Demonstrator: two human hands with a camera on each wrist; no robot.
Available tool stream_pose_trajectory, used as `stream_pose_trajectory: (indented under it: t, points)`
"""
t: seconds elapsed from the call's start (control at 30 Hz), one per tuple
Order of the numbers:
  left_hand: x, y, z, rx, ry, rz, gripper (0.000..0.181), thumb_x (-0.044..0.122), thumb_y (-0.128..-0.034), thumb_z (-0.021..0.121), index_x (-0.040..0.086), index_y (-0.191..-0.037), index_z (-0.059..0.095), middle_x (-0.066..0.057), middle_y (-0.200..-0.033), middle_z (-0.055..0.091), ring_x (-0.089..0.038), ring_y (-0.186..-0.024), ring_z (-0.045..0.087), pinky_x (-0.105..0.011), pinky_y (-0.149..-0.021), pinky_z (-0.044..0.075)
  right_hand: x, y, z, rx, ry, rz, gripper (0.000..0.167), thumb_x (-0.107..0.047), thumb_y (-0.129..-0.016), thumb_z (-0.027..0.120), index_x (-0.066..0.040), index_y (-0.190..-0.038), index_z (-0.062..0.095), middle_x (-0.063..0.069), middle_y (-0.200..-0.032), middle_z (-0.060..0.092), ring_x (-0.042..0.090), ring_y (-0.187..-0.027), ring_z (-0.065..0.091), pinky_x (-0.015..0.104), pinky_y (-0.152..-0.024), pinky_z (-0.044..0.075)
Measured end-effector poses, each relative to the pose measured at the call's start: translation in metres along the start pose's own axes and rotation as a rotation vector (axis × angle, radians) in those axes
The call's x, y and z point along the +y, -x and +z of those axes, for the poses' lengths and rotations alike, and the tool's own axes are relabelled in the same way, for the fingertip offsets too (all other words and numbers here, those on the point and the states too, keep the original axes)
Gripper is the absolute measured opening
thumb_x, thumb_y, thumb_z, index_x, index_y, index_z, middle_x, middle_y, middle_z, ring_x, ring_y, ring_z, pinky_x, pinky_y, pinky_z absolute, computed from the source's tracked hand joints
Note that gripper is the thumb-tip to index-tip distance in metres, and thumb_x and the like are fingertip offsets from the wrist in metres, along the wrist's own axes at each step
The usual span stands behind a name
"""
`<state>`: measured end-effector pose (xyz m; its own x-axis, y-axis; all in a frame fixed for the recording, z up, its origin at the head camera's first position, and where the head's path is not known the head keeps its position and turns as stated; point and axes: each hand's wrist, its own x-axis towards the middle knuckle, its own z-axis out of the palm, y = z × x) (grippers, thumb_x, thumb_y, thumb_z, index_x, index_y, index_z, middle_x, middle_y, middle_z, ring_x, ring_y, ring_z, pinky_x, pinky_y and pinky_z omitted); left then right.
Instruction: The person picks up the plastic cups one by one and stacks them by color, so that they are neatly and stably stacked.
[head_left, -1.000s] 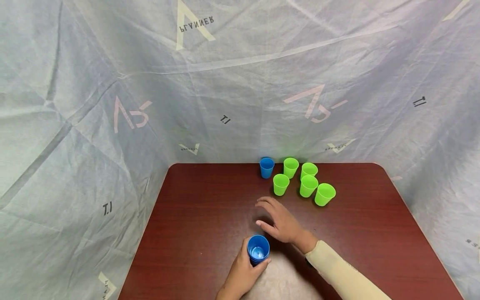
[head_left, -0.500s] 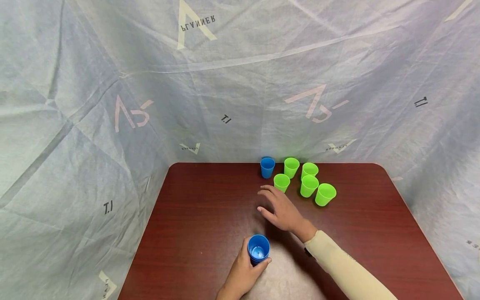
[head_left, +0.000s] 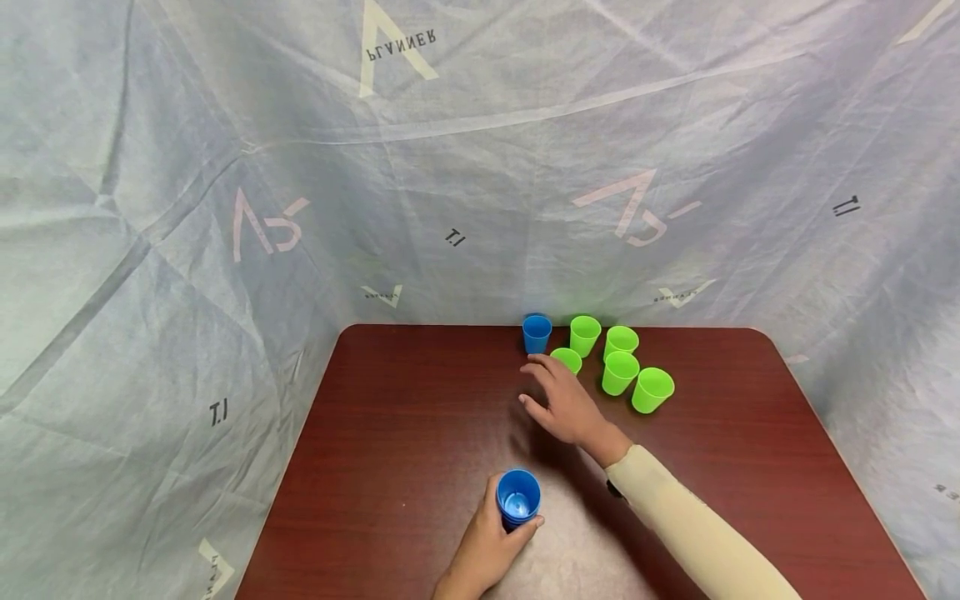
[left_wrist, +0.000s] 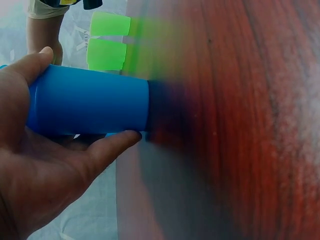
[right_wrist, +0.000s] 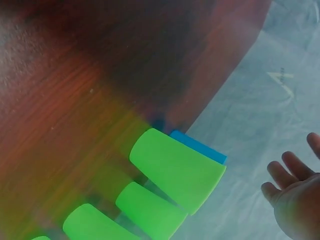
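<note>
At the table (head_left: 375, 467), the left hand (head_left: 483, 550) grips nested blue cups (head_left: 517, 498); one blue cup (head_left: 536, 333) (beyond the empty, loosely spread right hand (head_left: 568, 407)) and five green cups (head_left: 619, 375) seem left un-nested.

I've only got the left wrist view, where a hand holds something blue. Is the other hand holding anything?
Observer: No, in the head view the right hand has nothing in it.
Visitor: I count two green cups in my picture. Are there more?
Observer: Yes, the head view shows five green cups in all.
Visitor: Any blue one standing elsewhere?
Observer: Yes, another blue cup stands near the far edge of the table.
</note>
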<state>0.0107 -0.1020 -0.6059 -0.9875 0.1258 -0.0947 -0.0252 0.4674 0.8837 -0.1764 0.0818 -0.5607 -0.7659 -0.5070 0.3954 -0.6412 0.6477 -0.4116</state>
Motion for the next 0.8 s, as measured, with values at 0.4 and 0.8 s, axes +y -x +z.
stream_pose_trajectory:
  t: [0.4, 0.8]
  points:
    - [0.000, 0.001, 0.000, 0.008, -0.032, -0.003, 0.072, 0.048, -0.0928, 0.080, 0.021, -0.148, 0.041, -0.008, -0.138, 0.063, -0.026, -0.126, 0.066, -0.049, -0.101, 0.055, 0.004, -0.017, 0.005, -0.045, 0.021, 0.103, 0.048, -0.035, -0.102, 0.066, -0.008, -0.141, 0.059, 0.022, -0.158, 0.049, 0.043, -0.147, 0.047, 0.062, -0.122, 0.037]
    - [0.002, 0.000, -0.001, 0.013, -0.037, -0.007, 0.074, 0.049, -0.0929, 0.079, 0.020, -0.148, 0.040, -0.009, -0.137, 0.064, -0.027, -0.124, 0.067, -0.050, -0.100, 0.055, 0.007, -0.030, 0.012, -0.085, 0.042, 0.134, 0.049, -0.033, -0.103, 0.065, -0.006, -0.143, 0.057, 0.022, -0.163, 0.043, 0.043, -0.153, 0.040, 0.062, -0.128, 0.028]
